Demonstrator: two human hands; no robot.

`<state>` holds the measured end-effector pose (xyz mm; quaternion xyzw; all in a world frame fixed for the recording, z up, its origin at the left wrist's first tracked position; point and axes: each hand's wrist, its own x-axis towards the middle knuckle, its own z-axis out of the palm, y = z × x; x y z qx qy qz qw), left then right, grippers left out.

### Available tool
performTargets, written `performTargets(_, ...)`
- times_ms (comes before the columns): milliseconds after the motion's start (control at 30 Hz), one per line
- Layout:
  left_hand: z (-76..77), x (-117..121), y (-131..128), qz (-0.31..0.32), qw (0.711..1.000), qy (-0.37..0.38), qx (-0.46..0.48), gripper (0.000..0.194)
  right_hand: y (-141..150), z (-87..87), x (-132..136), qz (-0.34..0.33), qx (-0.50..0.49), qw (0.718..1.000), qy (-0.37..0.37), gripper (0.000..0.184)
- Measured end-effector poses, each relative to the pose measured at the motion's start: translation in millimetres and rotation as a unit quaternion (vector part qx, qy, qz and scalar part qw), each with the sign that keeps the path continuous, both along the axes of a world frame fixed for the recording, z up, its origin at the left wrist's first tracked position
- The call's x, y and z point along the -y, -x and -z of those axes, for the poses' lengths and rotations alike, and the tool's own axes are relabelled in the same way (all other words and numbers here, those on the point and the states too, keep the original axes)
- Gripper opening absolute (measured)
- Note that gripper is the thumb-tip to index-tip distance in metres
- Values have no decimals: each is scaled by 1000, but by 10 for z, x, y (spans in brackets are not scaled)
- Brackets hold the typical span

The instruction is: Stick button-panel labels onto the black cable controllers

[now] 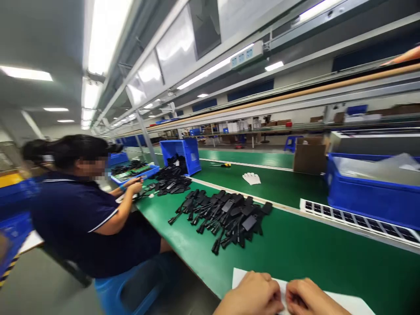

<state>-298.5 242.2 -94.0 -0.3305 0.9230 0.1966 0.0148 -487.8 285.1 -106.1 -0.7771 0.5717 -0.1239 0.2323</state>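
At the bottom edge, my left hand (255,294) and my right hand (306,298) sit close together with curled fingers over a white sheet (349,302) on the green bench. The fingertips are turned down and partly cut off by the frame, so whatever they pinch is hidden. Beyond them lies a heap of black cables with flat black housings (226,212), their plug ends pointing toward the bench's near edge. Neither hand touches that heap.
To the left a co-worker (98,205) sits on a blue stool, hands at a second black heap (173,177) by a tipped blue bin (182,155). A white glove (251,178), a yellow-handled screwdriver (225,165), a white slotted strip (357,221) and a blue crate (374,190) lie farther back.
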Motion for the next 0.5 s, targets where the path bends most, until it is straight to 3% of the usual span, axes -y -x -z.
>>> performTargets(100, -120, -23, -16, 1, 1000, 5, -11, 19, 46, -204, -29, -3, -25, 999, -23, 20)
performTargets(300, -233, -90, 141, -9, 1000, 12, 21, 20, 64, -204, -63, 41, 13, 999, -7, 22)
performTargets(500, -209, -126, 305, -39, 997, 10, 66, 23, 307, -336, -95, -48, 32, 998, -36, 22)
